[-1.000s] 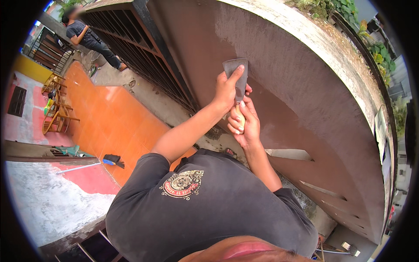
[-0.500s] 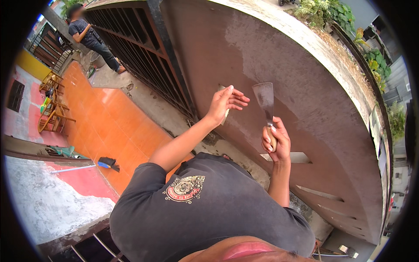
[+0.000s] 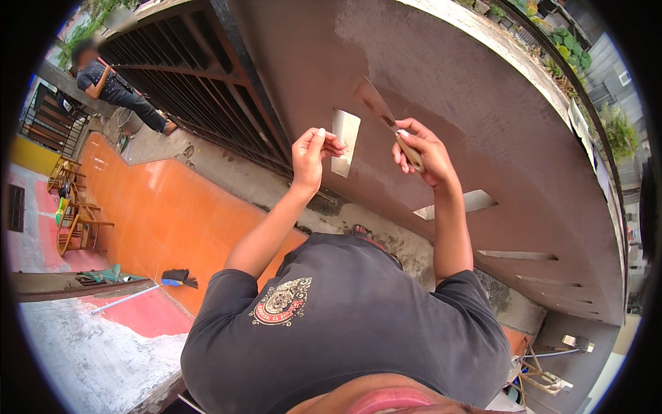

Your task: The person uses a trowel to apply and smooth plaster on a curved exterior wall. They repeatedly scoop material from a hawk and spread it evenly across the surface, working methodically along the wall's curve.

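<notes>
A putty knife (image 3: pixel 378 103) with a wide metal blade and a wooden handle is in my right hand (image 3: pixel 429 155), its fingers wrapped round the handle. The blade tilts up and to the left, in front of a brown wall (image 3: pixel 469 159); I cannot tell whether it touches. My left hand (image 3: pixel 314 155) is raised to the left of the knife, fingers loosely bent with nothing visible in them. Just behind its fingertips is a pale upright opening (image 3: pixel 346 134) in the wall. A darker, uneven patch covers the upper part of the wall.
Left of the wall stands a dark barred gate (image 3: pixel 207 90), with a person (image 3: pixel 114 86) beyond it. Orange tiles (image 3: pixel 179 207) cover the floor at left, where a broom (image 3: pixel 178 278) lies near wooden chairs (image 3: pixel 83 231). Several slots pierce the wall at right; plants (image 3: pixel 614 134) grow beyond its top.
My right hand has moved up, and the putty knife tilts further left. The left hand has moved left and its fingers are more bent, uncovering the opening. The view has shifted.
</notes>
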A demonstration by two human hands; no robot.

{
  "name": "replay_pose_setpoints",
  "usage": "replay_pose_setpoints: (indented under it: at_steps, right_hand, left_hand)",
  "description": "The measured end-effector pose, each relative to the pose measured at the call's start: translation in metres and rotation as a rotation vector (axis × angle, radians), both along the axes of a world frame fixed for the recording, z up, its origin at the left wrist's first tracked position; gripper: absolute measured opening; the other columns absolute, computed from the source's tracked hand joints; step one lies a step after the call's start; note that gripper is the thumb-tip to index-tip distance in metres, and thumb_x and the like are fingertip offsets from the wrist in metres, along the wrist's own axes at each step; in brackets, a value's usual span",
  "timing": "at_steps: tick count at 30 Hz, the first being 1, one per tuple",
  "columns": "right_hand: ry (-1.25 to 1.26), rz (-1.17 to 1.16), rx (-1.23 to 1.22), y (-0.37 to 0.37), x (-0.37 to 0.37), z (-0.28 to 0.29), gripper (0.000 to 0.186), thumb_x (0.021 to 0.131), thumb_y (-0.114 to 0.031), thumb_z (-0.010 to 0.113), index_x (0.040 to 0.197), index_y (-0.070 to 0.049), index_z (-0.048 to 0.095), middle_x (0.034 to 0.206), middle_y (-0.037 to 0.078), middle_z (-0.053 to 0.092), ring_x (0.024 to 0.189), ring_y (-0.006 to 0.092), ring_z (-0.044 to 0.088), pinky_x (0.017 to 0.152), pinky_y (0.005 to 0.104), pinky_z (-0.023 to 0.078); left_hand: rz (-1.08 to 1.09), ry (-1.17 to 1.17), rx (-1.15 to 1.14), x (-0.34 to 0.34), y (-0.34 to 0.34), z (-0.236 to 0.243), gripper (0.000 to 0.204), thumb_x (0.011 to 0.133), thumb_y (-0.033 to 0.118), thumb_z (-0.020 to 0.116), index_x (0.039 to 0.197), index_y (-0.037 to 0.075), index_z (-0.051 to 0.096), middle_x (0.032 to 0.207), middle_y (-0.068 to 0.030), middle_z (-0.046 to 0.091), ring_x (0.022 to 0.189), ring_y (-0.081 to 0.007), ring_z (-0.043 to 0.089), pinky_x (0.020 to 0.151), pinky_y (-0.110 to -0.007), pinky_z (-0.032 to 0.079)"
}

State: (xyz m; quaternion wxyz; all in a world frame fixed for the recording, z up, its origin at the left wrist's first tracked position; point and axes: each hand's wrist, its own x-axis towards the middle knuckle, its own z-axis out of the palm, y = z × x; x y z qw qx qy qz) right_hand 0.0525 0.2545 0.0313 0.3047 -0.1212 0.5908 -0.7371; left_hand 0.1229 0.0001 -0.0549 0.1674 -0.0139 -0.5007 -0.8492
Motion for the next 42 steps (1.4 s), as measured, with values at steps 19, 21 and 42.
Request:
replay_pose_setpoints:
  at_steps: [19,21,42]
  right_hand:
    - [0.245,-0.141,0.312,0.054,-0.009,0.139,0.027,0.105,-0.022,0.055,0.128,-0.007,0.059,0.069,0.006,0.063,0.040,0.0058,0.042,0.038,0.0219,0.028]
    - [0.292,-0.136,0.393,0.048,-0.023,0.148,0.031,0.105,-0.023,0.056,0.131,-0.007,0.060,0.070,0.005,0.063,0.043,0.0052,0.043,0.039,0.0224,0.030]
    - [0.444,0.201,0.775,0.041,-0.013,0.056,0.044,0.104,-0.025,0.053,0.145,-0.006,0.056,0.072,0.004,0.064,0.051,0.0111,0.054,0.047,0.0300,0.043]
  left_hand:
    - [0.054,-0.084,-0.010,0.124,-0.035,-0.016,0.030,0.110,0.023,0.052,0.095,0.000,0.066,0.082,-0.0099,0.070,0.075,-0.0176,0.070,0.071,-0.032,0.059]
    - [0.097,-0.072,-0.005,0.127,-0.035,-0.015,0.030,0.110,0.022,0.053,0.095,0.000,0.066,0.081,-0.0092,0.070,0.073,-0.0170,0.070,0.070,-0.031,0.059]
    - [0.078,-0.117,0.006,0.085,0.127,-0.004,0.023,0.107,0.018,0.056,0.100,-0.001,0.067,0.092,-0.0108,0.071,0.081,-0.0180,0.071,0.075,-0.030,0.059]
